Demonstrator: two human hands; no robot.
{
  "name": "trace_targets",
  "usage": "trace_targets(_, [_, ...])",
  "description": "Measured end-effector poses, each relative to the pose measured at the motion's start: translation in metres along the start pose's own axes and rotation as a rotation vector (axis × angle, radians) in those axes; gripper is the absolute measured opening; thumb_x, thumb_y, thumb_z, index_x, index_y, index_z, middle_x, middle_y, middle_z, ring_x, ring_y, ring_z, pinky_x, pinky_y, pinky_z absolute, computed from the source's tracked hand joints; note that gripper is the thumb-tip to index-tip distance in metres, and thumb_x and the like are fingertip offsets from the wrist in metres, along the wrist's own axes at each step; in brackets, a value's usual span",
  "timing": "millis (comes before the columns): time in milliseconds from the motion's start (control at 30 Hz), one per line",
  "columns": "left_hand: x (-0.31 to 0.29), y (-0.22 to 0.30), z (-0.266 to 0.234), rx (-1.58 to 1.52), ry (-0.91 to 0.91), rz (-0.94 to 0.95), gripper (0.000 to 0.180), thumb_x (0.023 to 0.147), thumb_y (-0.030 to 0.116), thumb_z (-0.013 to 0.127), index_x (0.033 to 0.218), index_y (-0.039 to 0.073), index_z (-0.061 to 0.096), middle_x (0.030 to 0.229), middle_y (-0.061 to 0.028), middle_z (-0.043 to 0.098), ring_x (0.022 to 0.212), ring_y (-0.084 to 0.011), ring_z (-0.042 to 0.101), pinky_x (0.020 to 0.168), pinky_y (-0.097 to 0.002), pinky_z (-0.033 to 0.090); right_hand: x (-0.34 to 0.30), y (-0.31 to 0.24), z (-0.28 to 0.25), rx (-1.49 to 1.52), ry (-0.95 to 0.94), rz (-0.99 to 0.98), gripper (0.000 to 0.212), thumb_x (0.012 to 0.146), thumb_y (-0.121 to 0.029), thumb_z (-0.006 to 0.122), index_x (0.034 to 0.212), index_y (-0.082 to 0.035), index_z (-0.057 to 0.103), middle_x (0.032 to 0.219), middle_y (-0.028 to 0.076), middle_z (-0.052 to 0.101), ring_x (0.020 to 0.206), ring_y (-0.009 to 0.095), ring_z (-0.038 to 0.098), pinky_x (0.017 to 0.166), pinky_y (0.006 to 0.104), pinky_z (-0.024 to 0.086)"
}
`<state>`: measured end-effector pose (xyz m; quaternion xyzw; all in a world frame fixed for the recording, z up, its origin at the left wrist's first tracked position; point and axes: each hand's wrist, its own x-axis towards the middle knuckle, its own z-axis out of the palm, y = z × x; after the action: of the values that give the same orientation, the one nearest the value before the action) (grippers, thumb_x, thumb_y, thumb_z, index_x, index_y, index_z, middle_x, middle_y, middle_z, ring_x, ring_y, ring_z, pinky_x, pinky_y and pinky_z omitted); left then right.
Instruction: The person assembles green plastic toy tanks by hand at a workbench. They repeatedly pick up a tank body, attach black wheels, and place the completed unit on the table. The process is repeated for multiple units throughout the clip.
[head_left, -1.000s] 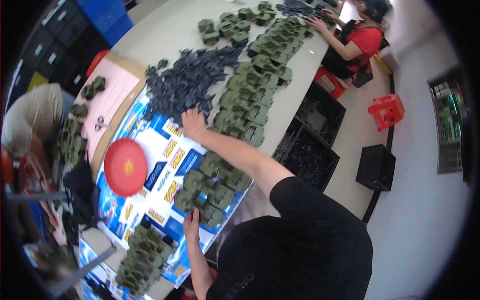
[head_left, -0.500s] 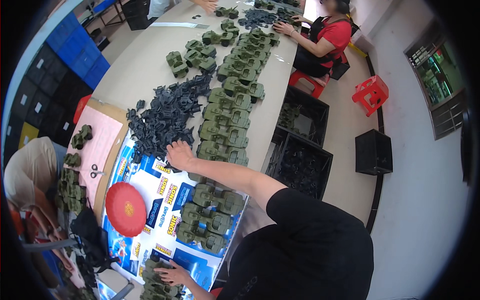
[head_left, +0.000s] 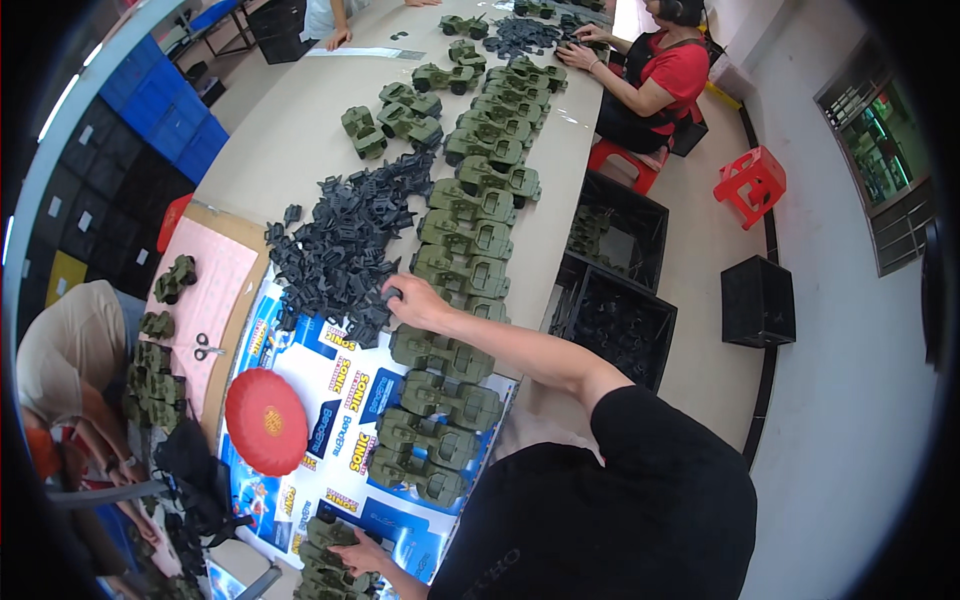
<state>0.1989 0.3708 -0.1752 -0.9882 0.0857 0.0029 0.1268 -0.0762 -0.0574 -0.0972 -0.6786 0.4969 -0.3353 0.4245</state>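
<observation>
My right hand (head_left: 420, 303) pinches a small black plastic part (head_left: 392, 295) at the near right edge of a pile of black plastic parts (head_left: 340, 235). My left hand (head_left: 365, 557) lies with its fingers stretched over a green toy military vehicle (head_left: 330, 533), at the end of a short row near the lower edge. Between my hands, several more green toy jeeps (head_left: 430, 438) stand side by side on a printed sheet (head_left: 335, 490). Another long row of green toy jeeps (head_left: 465, 240) runs up the table beyond my right forearm.
A red round plate (head_left: 267, 422) lies on the sheet. Scissors (head_left: 207, 347) rest on pink cloth. A co-worker in red (head_left: 660, 80) sits at the far right; another person (head_left: 75, 345) works at left. Black crates (head_left: 620, 320) stand beside the table, with a red stool (head_left: 750, 187) beyond.
My right hand has drawn back slightly from the pile and now pinches a black part. My left hand stays at the lower toy vehicles. The view has shifted a little.
</observation>
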Motion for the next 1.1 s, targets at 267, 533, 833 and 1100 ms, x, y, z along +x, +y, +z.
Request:
trace_targets(267, [-0.007, 0.006, -0.012, -0.135, -0.057, 0.017, 0.104, 0.061, 0.068, 0.066, 0.136, 0.003, 0.035, 0.109, -0.0156, 0.060, 0.105, -0.0335, 0.053, 0.084, -0.0532, 0.038, -0.061, -0.009, -0.015, -0.014, 0.181, -0.234, 0.028, 0.080, -0.010, 0.045, 0.107, -0.003, 0.052, 0.090, 0.016, 0.058, 0.076, 0.026, 0.056, 0.070, 0.0363, 0.044])
trace_targets(533, [0.006, -0.005, 0.018, -0.167, -0.094, 0.017, 0.092, 0.064, 0.062, 0.069, 0.128, 0.002, 0.044, 0.111, -0.0152, 0.059, 0.107, -0.0321, 0.052, 0.086, -0.0524, 0.038, -0.106, -0.062, -0.032, 0.260, 0.064, 0.137, 0.028, 0.087, -0.016, 0.042, 0.112, -0.005, 0.047, 0.068, 0.013, 0.051, 0.061, 0.024, 0.053, 0.061, 0.0369, 0.041])
trace_targets(833, [0.009, -0.008, 0.050, -0.175, -0.094, 0.054, 0.094, 0.066, 0.063, 0.066, 0.131, 0.000, 0.039, 0.121, -0.0185, 0.052, 0.112, -0.0362, 0.048, 0.083, -0.0584, 0.038, -0.102, -0.060, -0.032, 0.203, -0.008, 0.044, 0.027, 0.085, -0.020, 0.046, 0.108, -0.008, 0.054, 0.062, 0.013, 0.053, 0.055, 0.024, 0.053, 0.055, 0.0365, 0.042])
trace_targets(1100, [-0.001, -0.005, 0.034, -0.422, -0.005, 0.115, 0.097, 0.063, 0.057, 0.072, 0.130, -0.004, 0.039, 0.119, -0.0278, 0.048, 0.111, -0.0419, 0.046, 0.087, -0.0540, 0.042, -0.096, -0.051, -0.014, 0.075, -0.133, -0.238, 0.039, 0.085, -0.008, 0.048, 0.124, -0.009, 0.051, 0.096, 0.017, 0.058, 0.093, 0.031, 0.056, 0.083, 0.0376, 0.044])
